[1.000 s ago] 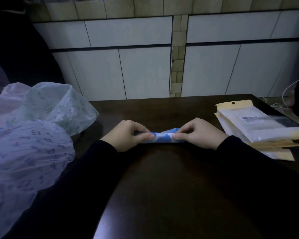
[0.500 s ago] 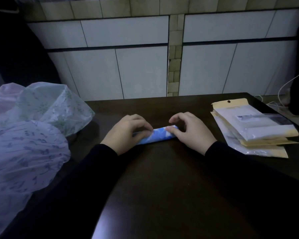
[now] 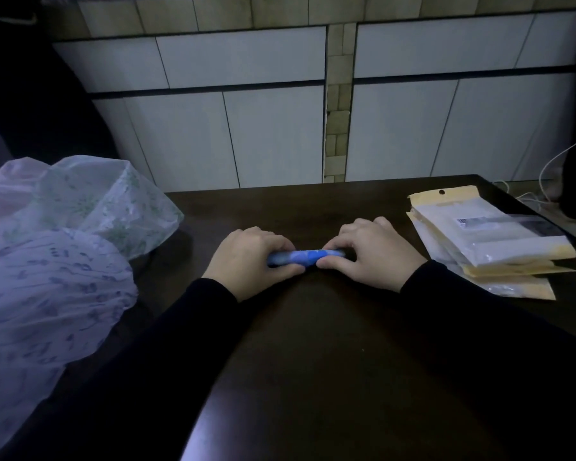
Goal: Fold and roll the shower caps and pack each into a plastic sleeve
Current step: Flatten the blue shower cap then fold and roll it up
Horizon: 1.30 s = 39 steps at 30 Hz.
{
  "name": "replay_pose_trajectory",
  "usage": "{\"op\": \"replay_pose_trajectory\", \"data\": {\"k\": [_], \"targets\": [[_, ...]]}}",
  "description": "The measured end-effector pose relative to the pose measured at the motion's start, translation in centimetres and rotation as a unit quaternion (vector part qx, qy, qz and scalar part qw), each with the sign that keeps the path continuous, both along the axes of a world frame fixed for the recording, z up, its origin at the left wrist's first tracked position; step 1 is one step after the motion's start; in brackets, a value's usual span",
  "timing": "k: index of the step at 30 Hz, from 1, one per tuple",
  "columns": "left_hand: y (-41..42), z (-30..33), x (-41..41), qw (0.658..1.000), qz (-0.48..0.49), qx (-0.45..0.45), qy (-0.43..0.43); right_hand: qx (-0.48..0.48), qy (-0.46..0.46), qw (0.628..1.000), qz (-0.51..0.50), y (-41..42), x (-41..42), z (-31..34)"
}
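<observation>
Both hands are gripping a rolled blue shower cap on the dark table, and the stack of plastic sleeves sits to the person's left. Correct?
Not quite. The head view shows the plastic sleeves stacked on the person's right; loose shower caps lie on the left. The rest holds: the left hand and right hand grip the rolled blue shower cap on the dark table.

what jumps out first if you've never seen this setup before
Mid-table, the left hand and right hand pinch the ends of a tightly rolled blue shower cap on the dark table. To the left billows a heap of loose printed shower caps, and at the right edge lies a stack of yellow-backed plastic sleeves.
</observation>
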<state>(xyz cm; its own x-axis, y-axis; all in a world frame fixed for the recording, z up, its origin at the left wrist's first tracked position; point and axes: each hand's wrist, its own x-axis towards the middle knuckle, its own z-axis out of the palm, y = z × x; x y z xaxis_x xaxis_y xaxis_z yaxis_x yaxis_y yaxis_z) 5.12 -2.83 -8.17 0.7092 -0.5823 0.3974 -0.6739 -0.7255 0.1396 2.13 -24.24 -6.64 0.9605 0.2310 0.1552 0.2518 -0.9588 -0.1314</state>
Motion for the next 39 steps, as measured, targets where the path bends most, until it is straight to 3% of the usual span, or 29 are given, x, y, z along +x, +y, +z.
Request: {"op": "replay_pose_trajectory", "data": {"k": [8,13,20,24,26,30,34,39], "targets": [[0.5,0.0,0.2,0.994,-0.058,-0.006,-0.096,0.010,-0.027,0.999,0.033,-0.2,0.3,-0.5],[0.2,0.1,-0.1,0.994,-0.052,-0.022,-0.095,0.009,-0.038,0.999,0.013,-0.5,0.0,-0.4],[-0.7,0.2,-0.7,0.989,0.021,-0.139,-0.046,0.072,-0.173,0.981,-0.047,-2.5,-4.1,2.4],[-2.6,0.5,-1.3,0.985,0.026,-0.155,-0.069,0.043,-0.245,0.963,-0.099,-5.1,-6.6,3.3],[-3.7,0.7,-1.6,0.984,0.029,-0.166,-0.056,0.012,-0.225,0.961,-0.160,-6.8,-7.3,3.4],[-5.2,0.9,-2.2,0.985,0.028,-0.169,-0.036,-0.034,-0.096,0.960,-0.263,-10.5,-7.6,3.7],[-5.5,0.9,-2.4,0.986,0.046,-0.158,-0.017,-0.030,0.004,0.962,-0.271,-12.0,-8.0,3.5],[-4.8,0.6,-2.1,0.985,0.050,-0.164,0.002,-0.022,-0.003,0.969,-0.247,-11.1,-8.0,2.9]]}}
